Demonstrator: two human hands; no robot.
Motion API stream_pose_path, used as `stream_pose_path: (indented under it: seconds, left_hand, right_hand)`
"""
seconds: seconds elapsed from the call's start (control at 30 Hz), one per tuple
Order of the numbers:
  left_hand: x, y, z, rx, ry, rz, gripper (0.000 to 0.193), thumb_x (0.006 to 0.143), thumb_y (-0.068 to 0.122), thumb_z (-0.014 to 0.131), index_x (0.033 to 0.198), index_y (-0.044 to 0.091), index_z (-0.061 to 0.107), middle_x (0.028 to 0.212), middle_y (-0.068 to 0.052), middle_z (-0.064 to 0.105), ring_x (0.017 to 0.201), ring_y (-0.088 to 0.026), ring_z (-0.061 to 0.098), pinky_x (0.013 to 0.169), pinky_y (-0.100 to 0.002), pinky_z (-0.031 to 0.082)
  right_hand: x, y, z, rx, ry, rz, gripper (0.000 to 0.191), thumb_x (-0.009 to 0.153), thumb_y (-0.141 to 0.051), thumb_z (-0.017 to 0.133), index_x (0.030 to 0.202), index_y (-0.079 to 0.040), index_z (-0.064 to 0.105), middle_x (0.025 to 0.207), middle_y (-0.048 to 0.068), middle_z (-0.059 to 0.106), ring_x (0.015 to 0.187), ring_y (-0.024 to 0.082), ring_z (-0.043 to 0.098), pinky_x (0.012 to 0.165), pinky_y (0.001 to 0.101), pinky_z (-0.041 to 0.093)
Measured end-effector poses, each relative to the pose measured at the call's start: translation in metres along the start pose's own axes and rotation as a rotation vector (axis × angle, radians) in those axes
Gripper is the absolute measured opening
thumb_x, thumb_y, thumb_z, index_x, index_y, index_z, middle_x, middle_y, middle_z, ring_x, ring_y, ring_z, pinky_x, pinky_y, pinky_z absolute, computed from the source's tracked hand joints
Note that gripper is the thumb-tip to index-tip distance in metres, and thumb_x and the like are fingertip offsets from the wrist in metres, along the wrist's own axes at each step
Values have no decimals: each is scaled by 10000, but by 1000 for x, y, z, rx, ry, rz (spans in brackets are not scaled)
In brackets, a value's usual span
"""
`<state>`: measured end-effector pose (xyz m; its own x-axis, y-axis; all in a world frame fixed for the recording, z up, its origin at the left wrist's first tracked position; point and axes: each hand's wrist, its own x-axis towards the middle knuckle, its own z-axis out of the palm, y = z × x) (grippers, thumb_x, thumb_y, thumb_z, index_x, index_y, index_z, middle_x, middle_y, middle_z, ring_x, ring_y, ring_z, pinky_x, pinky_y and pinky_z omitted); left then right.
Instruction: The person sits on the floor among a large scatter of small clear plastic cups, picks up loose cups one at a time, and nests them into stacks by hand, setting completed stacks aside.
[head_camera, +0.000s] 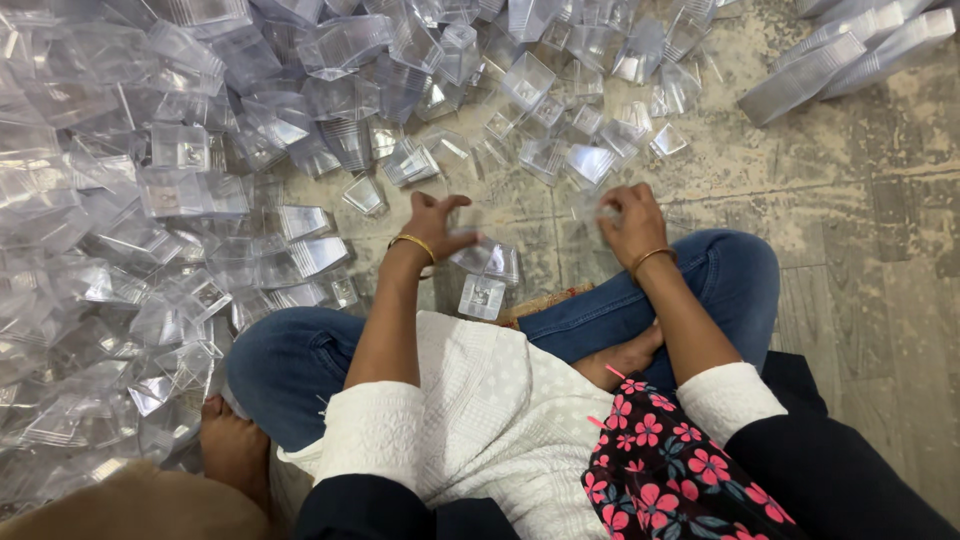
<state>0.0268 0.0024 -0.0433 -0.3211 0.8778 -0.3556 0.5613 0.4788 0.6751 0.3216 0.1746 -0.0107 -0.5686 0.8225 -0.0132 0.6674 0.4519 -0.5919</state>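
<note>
Big heap of clear plastic cups (150, 200) spread over floor, left & top — loose, tipped all ways. Nested cup stacks (850, 55) lie top right, well apart from heap. Grey worn floor (850, 220), pale dusty patches. Floral cloth (665, 460) — black w/ pink flowers — at bottom edge.

you're in a small packing workroom: you sit on a worn stone floor (850, 200), loose clear plastic cups (200, 170) heaped far left.
</note>
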Motion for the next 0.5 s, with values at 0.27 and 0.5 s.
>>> stream_pose_path:
  seconds: [0.27,0.5]
  left_hand:
    - [13,-7,14,-128,169,26,488,828,192,780,1303,233,674,1283,-147,493,981,-293,713,976,-379,588]
    - [14,-5,13,-306,274,124,693,746,249,888,1336,59,577,1273,-140,628,952,-240,706,822,-364,579]
  right_hand:
    - [-44,-58,49,91,-242,-568,411,738,-100,813,1117,-51,662,1095,165,580,1074,356,567,931,448,492]
    - [-30,-66,57,56,-4,-417,170,890,-19,669,1048,-59,719,1025,139,634,932,341,658,821,425,558]
